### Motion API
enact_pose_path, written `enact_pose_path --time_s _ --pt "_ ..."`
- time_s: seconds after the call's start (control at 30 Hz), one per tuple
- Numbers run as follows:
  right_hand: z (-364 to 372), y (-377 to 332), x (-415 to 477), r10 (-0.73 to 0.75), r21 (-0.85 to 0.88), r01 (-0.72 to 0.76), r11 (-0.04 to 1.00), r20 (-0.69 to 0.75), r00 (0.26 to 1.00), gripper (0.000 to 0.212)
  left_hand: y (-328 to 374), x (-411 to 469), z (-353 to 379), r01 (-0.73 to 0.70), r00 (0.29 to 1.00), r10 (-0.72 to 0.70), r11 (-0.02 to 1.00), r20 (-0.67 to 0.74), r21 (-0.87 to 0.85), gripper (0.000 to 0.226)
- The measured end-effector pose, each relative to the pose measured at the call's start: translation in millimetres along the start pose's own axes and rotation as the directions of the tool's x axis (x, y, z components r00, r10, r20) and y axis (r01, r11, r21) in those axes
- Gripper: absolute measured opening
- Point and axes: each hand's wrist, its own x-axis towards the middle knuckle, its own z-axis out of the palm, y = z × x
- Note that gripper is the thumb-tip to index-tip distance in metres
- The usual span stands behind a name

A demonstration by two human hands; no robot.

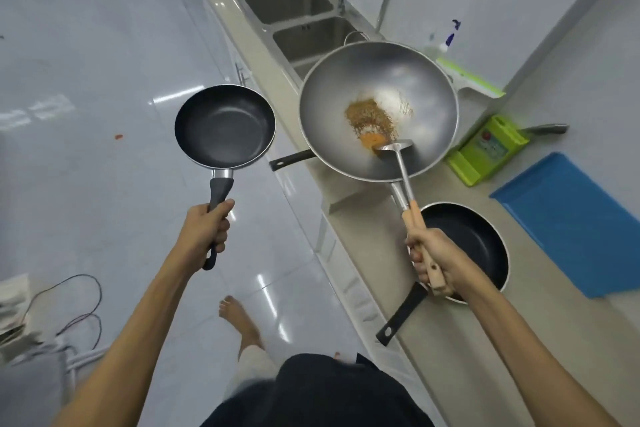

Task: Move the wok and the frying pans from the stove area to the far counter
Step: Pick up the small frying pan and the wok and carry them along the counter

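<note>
My left hand [207,227] grips the black handle of a small black frying pan [225,125], held out level over the floor. My right hand [434,262] is closed on a wooden handle of the grey wok [379,107], held above the counter; it seems to hold the wooden-handled metal spatula [398,152] too. The wok holds brown and orange food scraps and the spatula's blade. A second black frying pan [474,246] sits on the counter under my right hand, its handle pointing at me. Another black handle [291,159] pokes out from under the wok.
A beige counter [433,340] runs along the right, with a steel double sink [304,21] at its far end. A green cutting board [485,152], a blue board [568,222] and a spray bottle [446,40] lie by the wall. Cables [79,308] trail on the tiled floor.
</note>
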Motion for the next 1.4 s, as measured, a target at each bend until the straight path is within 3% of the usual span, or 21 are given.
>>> enact_pose_path --time_s 0.3,0.53,0.67,0.83,1.4 --pt "171.8 -116.9 63.0 0.064 0.08 -0.066 0.995 0.019 0.998 0.026 59.3 125.9 -150.8 0.105 0.994 -0.105 0.994 -0.005 0.041 0.032" --pt "299.4 -191.9 113.8 0.077 0.098 -0.083 0.992 0.064 0.995 0.025 125.1 237.5 -254.4 0.091 0.995 -0.086 0.991 -0.055 0.097 0.024" --pt "350.4 -240.1 151.3 0.065 0.094 -0.074 0.993 0.091 0.994 0.014 158.6 311.3 -285.1 0.089 0.994 -0.082 0.99 -0.071 0.107 0.023" --pt "402.2 -307.5 208.9 0.037 0.061 -0.041 0.997 0.074 0.997 0.019 199.9 407.4 -309.1 0.065 0.995 -0.056 0.992 -0.086 0.106 0.022" --pt "568.4 -641.9 446.2 0.066 0.031 -0.069 0.997 0.072 0.995 0.026 389.1 750.6 -415.8 0.067 0.985 -0.058 0.996 -0.162 0.051 0.03"
